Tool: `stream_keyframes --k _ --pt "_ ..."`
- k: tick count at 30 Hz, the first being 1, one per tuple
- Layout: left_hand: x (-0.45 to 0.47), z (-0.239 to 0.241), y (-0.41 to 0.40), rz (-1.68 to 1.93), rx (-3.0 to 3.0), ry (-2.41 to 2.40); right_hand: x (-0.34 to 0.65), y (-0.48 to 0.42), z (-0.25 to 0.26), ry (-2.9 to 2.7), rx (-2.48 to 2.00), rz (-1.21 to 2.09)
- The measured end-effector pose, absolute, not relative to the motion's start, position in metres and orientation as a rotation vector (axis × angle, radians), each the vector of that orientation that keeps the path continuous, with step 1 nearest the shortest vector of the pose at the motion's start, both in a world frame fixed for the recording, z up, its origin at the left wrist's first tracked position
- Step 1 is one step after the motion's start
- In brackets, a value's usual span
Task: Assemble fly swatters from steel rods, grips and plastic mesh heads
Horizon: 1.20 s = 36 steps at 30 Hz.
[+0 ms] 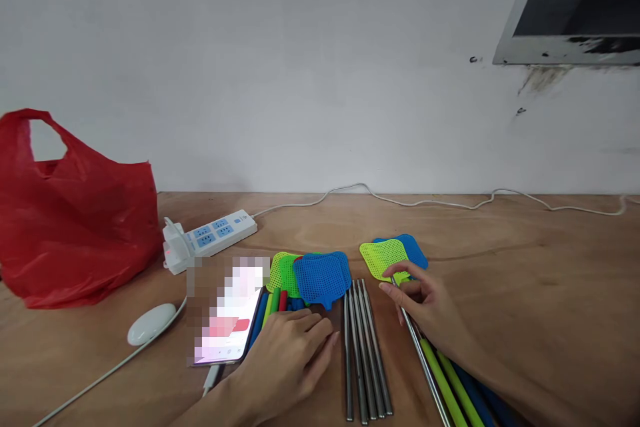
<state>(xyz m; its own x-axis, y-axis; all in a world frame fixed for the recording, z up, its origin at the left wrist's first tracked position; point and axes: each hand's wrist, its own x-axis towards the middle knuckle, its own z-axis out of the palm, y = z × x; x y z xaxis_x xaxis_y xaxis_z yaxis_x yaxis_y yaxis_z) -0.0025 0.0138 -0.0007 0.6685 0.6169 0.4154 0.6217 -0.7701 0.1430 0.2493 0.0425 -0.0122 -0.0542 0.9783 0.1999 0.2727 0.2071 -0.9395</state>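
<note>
My right hand pinches the upper end of a thin metal rod between thumb and fingers. Beneath that hand lie yellow-green tubes and dark blue tubes. Just beyond its fingertips, a yellow-green mesh fly swatter head overlaps a blue one. My left hand is closed, its fingers curled down over a bunch of coloured tubes; what the fingers grip is hidden. Past it sits a pile of swatter heads, a blue one on top. Several metal rods lie side by side between my hands.
A phone with a lit screen, partly pixelated, lies left of the tubes. Behind it is a white power strip, its cable running along the wall. A white oval device and a red plastic bag stand further left.
</note>
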Motion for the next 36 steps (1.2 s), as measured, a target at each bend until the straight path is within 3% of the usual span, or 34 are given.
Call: stream_keyframes --k 6,13,17,27,31,36 --pt "-0.005 -0.004 0.013 -0.667 -2.876 -1.114 0.257 0.035 -0.002 -2.053 -1.250 0.379" --pt "-0.005 -0.002 0.013 -0.671 -2.897 -1.172 0.273 0.034 -0.002 -2.166 -1.247 -0.333" --pt "-0.004 -0.002 0.012 -0.676 -2.907 -1.178 0.277 0.038 -0.008 -2.242 -1.458 -0.450" --pt "-0.005 -0.005 0.011 -0.671 -2.928 -1.174 0.278 0.040 -0.014 -2.299 -1.690 -0.197" --pt "-0.004 -0.002 0.010 -0.671 -2.930 -1.181 0.280 0.047 -0.006 -1.984 -1.538 0.315" --pt "-0.002 0.002 0.008 -0.805 -2.966 -1.245 0.275 0.047 0.013 -1.141 -1.174 1.154"
